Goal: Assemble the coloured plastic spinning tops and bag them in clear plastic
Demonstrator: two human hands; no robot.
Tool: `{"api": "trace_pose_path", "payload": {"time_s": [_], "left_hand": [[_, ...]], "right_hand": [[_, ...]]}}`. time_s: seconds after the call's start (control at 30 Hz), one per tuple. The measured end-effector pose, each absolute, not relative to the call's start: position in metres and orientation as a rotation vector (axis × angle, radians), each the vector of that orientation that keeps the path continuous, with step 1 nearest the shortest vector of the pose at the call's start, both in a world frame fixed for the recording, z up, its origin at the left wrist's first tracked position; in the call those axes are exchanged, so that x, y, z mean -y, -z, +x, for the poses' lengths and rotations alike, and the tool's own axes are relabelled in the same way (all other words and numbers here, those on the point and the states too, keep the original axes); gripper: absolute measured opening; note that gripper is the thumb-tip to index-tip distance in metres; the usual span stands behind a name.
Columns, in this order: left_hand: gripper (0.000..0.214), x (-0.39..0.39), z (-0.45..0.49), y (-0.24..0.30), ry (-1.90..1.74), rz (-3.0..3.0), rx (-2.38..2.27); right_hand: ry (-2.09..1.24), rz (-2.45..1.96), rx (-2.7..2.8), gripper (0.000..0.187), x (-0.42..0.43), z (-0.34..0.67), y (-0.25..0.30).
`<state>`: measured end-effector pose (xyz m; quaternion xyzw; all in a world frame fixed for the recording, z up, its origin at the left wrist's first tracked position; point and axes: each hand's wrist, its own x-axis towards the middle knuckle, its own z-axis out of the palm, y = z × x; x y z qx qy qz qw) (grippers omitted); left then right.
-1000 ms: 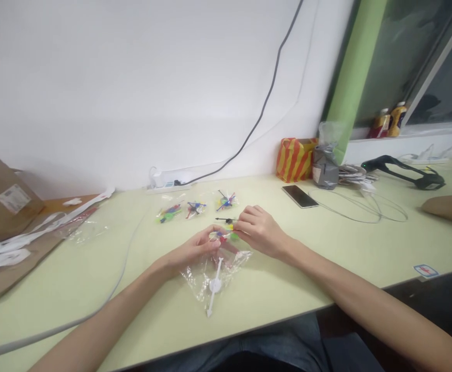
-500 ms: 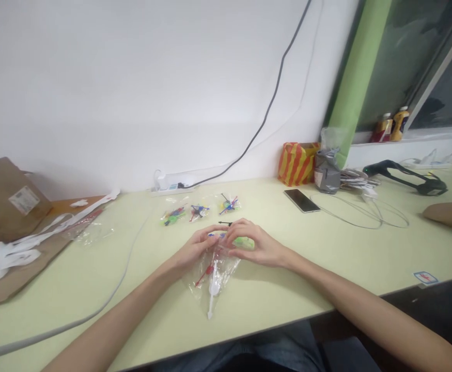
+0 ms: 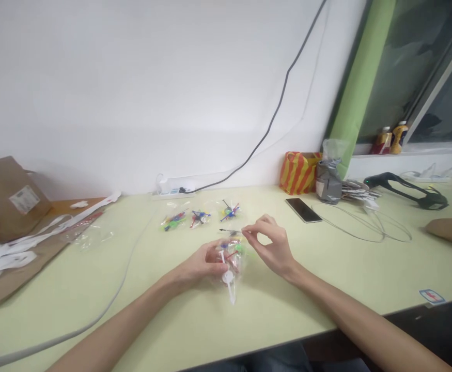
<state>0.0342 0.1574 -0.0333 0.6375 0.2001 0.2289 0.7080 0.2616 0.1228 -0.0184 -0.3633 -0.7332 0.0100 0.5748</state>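
clear bag in left hand: white, red, green, blue pieces | stick at right hand fingertips: black | table: pale yellow-green | box beyond right hand: orange-yellow stripes | phone: black

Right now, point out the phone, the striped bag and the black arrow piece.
phone (image 3: 304, 210), head view, middle of its dark screen.
striped bag (image 3: 298, 172), head view, its front face.
black arrow piece (image 3: 229, 230), head view, middle of its thin shaft.

No legible text (labels too blurred)
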Motion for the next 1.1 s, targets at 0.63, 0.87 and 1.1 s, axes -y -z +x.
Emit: {"api": "trace_pose_path", "payload": {"time_s": [0.63,0.87,1.1], "left_hand": [[0.073,-0.171,0.032,0.028,-1.017,1.418,-0.820],[0.050,-0.171,0.032,0.033,-0.996,1.468,-0.831],[0.057,-0.167,0.034,0.026,-0.979,1.310,-0.684]], "right_hand": [[-0.326,-1.253,2.174,0.032,-0.148,0.271,0.039],[-0.347,-1.412,2.292,0.018,-0.144,0.270,0.035],[-0.303,-1.447,2.411,0.008,-0.144,0.276,0.035]]}}
